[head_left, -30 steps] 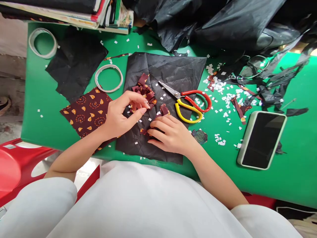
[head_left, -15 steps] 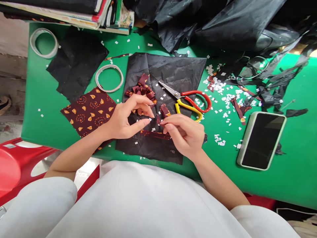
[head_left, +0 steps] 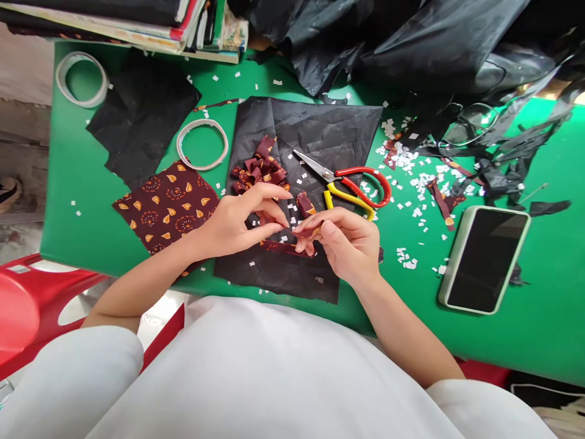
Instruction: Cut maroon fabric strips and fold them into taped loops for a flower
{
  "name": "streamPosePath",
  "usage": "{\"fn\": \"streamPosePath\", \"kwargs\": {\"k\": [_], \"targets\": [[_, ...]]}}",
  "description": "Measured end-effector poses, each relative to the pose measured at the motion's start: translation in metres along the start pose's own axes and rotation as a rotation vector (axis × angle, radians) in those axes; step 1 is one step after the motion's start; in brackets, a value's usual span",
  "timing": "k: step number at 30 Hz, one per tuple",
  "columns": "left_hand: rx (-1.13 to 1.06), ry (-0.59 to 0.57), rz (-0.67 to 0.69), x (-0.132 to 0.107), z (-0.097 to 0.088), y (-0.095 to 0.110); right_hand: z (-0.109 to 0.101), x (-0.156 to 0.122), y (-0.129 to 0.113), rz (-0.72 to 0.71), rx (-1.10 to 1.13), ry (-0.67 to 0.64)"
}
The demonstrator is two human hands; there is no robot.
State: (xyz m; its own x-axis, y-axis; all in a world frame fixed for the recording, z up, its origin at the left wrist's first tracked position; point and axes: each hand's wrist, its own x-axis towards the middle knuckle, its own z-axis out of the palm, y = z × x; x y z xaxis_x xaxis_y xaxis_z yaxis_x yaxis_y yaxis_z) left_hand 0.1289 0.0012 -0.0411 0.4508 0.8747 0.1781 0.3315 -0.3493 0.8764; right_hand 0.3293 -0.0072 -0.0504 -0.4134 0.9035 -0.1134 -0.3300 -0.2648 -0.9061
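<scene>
My right hand (head_left: 351, 247) pinches a small maroon patterned fabric piece (head_left: 309, 231) between thumb and fingers. My left hand (head_left: 240, 219) is just left of it, index finger stretched out, with the thumb and another fingertip close together near the piece's end; no held thing shows in it. Beneath both hands lies a black plastic sheet (head_left: 320, 125). On it are a pile of maroon fabric pieces (head_left: 260, 167), a loose maroon piece (head_left: 304, 204), a long maroon strip (head_left: 286, 247), partly covered, and scissors (head_left: 329, 175) with red and yellow handles, lying partly open.
On the green table (head_left: 411, 329) are a phone (head_left: 485, 259), scattered white paper bits (head_left: 423, 180), two tape rolls (head_left: 223, 146), a patterned maroon cloth (head_left: 167, 207) and a black plastic piece (head_left: 141, 110). Books (head_left: 150, 36) and black plastic bags (head_left: 434, 49) line the far side.
The fabric piece in my right hand now shows more fully between the fingers. The left thumb and fingertips have moved slightly right and closer together. The scissors have stayed put.
</scene>
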Motion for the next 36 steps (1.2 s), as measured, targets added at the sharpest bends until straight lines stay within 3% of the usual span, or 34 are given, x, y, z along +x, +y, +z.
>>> {"fn": "streamPosePath", "kwargs": {"k": [5,8,12,19,25,30,36], "targets": [[0.033,0.084,0.081,-0.003,0.0,0.0,0.0,0.001,-0.002,0.062,0.038,-0.062],[0.048,0.121,0.157,-0.004,0.002,-0.002,0.004,0.002,-0.003,0.203,-0.02,-0.016],[0.0,0.116,0.221,-0.004,0.005,-0.006,0.011,0.002,-0.001,0.365,0.004,-0.099],[-0.031,0.027,0.3,-0.004,0.009,-0.01,0.017,0.001,0.006,0.367,0.091,-0.014],[-0.044,0.063,0.335,-0.002,0.007,-0.003,0.016,0.0,0.004,0.34,0.087,0.013],[-0.068,0.164,0.189,-0.002,0.007,0.004,0.016,-0.001,0.004,0.324,0.067,0.055],[-0.182,0.032,-0.252,-0.005,0.014,0.016,0.015,-0.002,0.007,0.272,-0.035,0.051]]}}
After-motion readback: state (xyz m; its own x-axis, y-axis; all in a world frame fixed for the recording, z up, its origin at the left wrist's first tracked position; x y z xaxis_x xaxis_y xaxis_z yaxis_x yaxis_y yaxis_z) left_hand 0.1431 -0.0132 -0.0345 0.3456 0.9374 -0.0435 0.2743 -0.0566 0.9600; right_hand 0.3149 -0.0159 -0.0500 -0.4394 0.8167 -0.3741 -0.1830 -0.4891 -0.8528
